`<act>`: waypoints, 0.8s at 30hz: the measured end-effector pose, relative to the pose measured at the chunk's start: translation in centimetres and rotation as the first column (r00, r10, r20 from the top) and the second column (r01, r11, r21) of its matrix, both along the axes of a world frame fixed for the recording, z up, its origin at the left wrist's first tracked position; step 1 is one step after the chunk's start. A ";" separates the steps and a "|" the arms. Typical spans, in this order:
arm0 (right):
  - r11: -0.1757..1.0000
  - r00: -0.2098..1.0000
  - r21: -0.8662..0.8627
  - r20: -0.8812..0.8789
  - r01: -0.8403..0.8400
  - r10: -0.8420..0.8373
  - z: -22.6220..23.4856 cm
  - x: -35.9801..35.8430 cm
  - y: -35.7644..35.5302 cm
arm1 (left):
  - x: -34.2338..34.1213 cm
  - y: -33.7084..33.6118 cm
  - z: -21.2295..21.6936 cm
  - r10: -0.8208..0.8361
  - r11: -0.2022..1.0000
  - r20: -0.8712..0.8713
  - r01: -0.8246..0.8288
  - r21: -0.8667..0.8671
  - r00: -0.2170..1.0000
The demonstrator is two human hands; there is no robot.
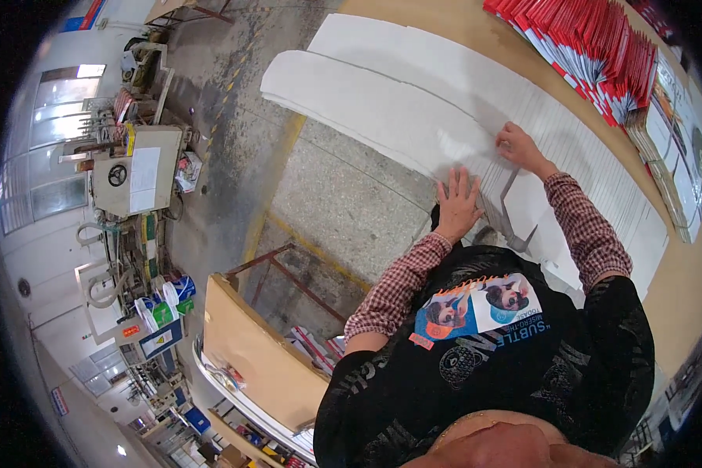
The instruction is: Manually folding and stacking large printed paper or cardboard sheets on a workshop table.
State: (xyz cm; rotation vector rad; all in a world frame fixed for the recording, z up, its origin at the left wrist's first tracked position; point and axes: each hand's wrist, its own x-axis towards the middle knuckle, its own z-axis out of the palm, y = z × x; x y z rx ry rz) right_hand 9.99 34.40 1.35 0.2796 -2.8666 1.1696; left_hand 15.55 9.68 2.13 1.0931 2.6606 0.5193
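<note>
My left hand (459,204) lies with its fingers spread on the near edge of a long white card sheet (366,93). Just right of it, my right hand (524,150) is held over the white sheets with its fingers curled in; whatever they may pinch is too small to make out. Around and beyond that hand, many thin white sheets (581,168) lie overlapped in a fanned row, their edges showing as close lines. A white piece with an angled cut edge (534,207) lies between my forearms.
Red and white folded printed pieces (585,54) fan out on the brown tabletop (437,14) at the far right, beside a strapped bundle of printed cards (667,129). A brown board on a metal-legged table (257,351) stands at lower left. Machines (136,171) line the left wall.
</note>
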 end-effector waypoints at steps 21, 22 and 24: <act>0.940 0.963 -0.283 0.239 0.191 -0.124 -0.1 0.9 -0.1 | 0.3 0.2 0.4 0.011 1.000 -0.046 -0.010 0.007 0.999; 0.977 0.993 -0.184 0.069 0.104 -0.092 0.2 1.1 0.0 | 0.3 0.3 0.3 0.008 1.000 -0.048 -0.008 -0.004 0.999; 0.997 0.995 -0.069 -0.097 0.033 -0.040 1.0 1.2 0.0 | 0.3 0.4 0.3 0.004 1.000 -0.047 -0.004 -0.016 0.999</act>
